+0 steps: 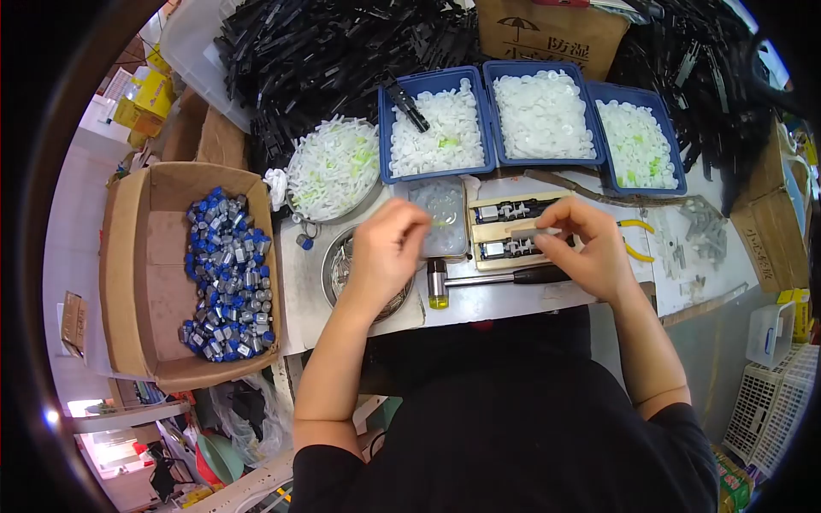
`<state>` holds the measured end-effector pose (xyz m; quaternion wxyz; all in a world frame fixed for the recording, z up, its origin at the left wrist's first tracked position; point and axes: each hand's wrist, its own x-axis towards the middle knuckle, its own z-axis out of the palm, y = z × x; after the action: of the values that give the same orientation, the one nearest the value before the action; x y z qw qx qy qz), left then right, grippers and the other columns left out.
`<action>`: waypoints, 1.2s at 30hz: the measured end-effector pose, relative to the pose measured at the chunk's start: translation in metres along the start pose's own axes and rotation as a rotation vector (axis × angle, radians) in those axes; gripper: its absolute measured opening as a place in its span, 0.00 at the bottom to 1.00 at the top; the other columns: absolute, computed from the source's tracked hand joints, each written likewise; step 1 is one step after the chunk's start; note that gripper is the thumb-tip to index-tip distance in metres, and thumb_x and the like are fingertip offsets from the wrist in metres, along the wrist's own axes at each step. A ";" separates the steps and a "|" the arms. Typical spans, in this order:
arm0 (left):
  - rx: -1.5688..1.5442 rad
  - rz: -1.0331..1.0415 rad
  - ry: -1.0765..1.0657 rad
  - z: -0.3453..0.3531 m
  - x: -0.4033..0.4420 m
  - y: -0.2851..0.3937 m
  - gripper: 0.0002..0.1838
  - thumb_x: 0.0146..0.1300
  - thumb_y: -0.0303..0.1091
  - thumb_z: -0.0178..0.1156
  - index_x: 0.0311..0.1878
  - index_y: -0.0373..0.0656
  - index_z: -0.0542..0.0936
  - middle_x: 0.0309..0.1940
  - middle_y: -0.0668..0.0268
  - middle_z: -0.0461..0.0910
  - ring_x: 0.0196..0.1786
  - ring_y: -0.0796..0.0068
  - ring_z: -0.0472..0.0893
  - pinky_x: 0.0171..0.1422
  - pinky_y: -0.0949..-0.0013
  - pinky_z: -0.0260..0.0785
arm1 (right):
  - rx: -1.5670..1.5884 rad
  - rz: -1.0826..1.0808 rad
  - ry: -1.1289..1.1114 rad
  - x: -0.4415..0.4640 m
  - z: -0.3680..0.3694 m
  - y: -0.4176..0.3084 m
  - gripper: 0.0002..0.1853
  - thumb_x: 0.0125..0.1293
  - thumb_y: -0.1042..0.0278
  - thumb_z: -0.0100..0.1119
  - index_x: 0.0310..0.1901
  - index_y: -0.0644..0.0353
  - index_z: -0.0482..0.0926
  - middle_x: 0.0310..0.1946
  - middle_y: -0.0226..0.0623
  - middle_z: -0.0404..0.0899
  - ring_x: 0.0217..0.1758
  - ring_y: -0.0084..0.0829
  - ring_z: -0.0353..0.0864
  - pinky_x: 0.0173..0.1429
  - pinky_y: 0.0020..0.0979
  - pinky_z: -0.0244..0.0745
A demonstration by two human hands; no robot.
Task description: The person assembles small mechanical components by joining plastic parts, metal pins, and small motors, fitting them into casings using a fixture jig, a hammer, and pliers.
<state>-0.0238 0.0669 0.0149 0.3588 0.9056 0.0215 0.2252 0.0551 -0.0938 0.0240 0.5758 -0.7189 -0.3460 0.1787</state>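
My left hand [392, 242] is raised over the round metal bowl [332, 272], its fingers curled together. Anything pinched in them is too small or hidden. My right hand [592, 246] pinches a small grey bar-like piece [527, 233] between thumb and forefinger, above a wooden fixture [473, 231]. Two black assemblies with metal parts lie in that fixture, an upper one [513, 210] and a lower one [506, 249]. Left of it is a shallow clear-topped tray [441, 214] of small parts. A hammer [479, 280] with a yellow tip lies just in front.
At left stands a cardboard box [128, 274] of small blue-and-silver motors. Blue bins [385, 141] and a round basin [376, 175] hold white plastic parts. Black parts [316, 68] are heaped behind. Yellow-handled pliers [637, 238] and loose grey pieces [703, 231] lie at right.
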 end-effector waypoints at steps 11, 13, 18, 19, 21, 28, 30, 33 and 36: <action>-0.740 -0.155 0.198 0.007 -0.007 0.013 0.03 0.35 0.17 0.44 0.18 0.35 0.63 0.20 0.67 0.63 0.21 0.87 0.62 0.24 0.88 0.54 | 0.605 0.132 -0.096 0.017 0.019 0.001 0.05 0.38 0.76 0.44 0.22 0.66 0.64 0.16 0.27 0.63 0.19 0.12 0.60 0.22 0.10 0.55; -0.763 -0.121 0.186 0.013 -0.005 0.014 0.03 0.36 0.17 0.44 0.18 0.35 0.63 0.20 0.67 0.63 0.20 0.87 0.62 0.23 0.88 0.54 | 0.578 0.125 -0.073 0.014 0.014 0.000 0.05 0.38 0.76 0.45 0.22 0.66 0.64 0.16 0.27 0.63 0.19 0.12 0.60 0.22 0.10 0.56; -0.805 -0.095 0.099 0.022 -0.002 0.009 0.03 0.36 0.17 0.43 0.18 0.36 0.63 0.19 0.67 0.63 0.20 0.87 0.62 0.22 0.88 0.54 | 0.475 0.135 -0.019 0.012 0.012 0.004 0.05 0.38 0.77 0.45 0.21 0.66 0.64 0.17 0.28 0.64 0.20 0.13 0.61 0.23 0.11 0.57; -0.827 -0.079 0.081 0.027 0.000 0.010 0.03 0.36 0.17 0.43 0.18 0.36 0.63 0.19 0.67 0.63 0.20 0.87 0.62 0.22 0.88 0.55 | 0.461 0.148 -0.022 0.010 0.010 0.003 0.05 0.38 0.77 0.45 0.22 0.66 0.64 0.17 0.28 0.64 0.20 0.13 0.61 0.23 0.11 0.57; -0.745 -0.005 0.074 0.037 0.004 0.012 0.04 0.35 0.18 0.44 0.19 0.36 0.63 0.19 0.66 0.63 0.20 0.85 0.63 0.20 0.86 0.56 | 0.470 0.185 -0.012 0.009 0.007 0.005 0.05 0.38 0.76 0.45 0.21 0.66 0.64 0.17 0.28 0.64 0.19 0.12 0.61 0.23 0.11 0.57; -0.023 0.140 -0.103 0.043 0.008 0.012 0.18 0.28 0.27 0.50 0.28 0.36 0.59 0.18 0.61 0.59 0.23 0.66 0.58 0.27 0.72 0.51 | 0.094 0.186 0.231 0.013 -0.005 0.024 0.04 0.36 0.75 0.45 0.18 0.66 0.65 0.12 0.27 0.64 0.14 0.11 0.58 0.18 0.11 0.54; 0.030 0.136 -0.148 0.045 0.007 0.013 0.19 0.28 0.29 0.50 0.29 0.35 0.59 0.19 0.60 0.59 0.23 0.66 0.58 0.28 0.73 0.51 | 0.055 0.203 0.197 0.015 0.000 0.024 0.05 0.35 0.75 0.45 0.18 0.66 0.65 0.11 0.27 0.64 0.13 0.12 0.58 0.18 0.11 0.54; 0.126 0.151 -0.175 0.046 0.006 0.014 0.21 0.28 0.31 0.50 0.30 0.33 0.59 0.20 0.59 0.58 0.24 0.67 0.58 0.28 0.73 0.51 | -0.026 0.190 0.144 0.019 0.003 0.026 0.05 0.35 0.73 0.45 0.18 0.65 0.65 0.09 0.27 0.63 0.11 0.12 0.56 0.16 0.13 0.53; 0.164 0.163 -0.195 0.046 0.006 0.015 0.21 0.28 0.32 0.51 0.29 0.31 0.60 0.21 0.59 0.58 0.26 0.67 0.58 0.29 0.73 0.51 | -0.103 0.218 0.110 0.020 0.005 0.019 0.05 0.34 0.74 0.45 0.17 0.63 0.66 0.11 0.29 0.62 0.13 0.17 0.59 0.17 0.16 0.55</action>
<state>-0.0006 0.0270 -0.0024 0.2646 0.9481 -0.0688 0.1622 0.0715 -0.0783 0.0078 0.5334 -0.7895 -0.2424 0.1827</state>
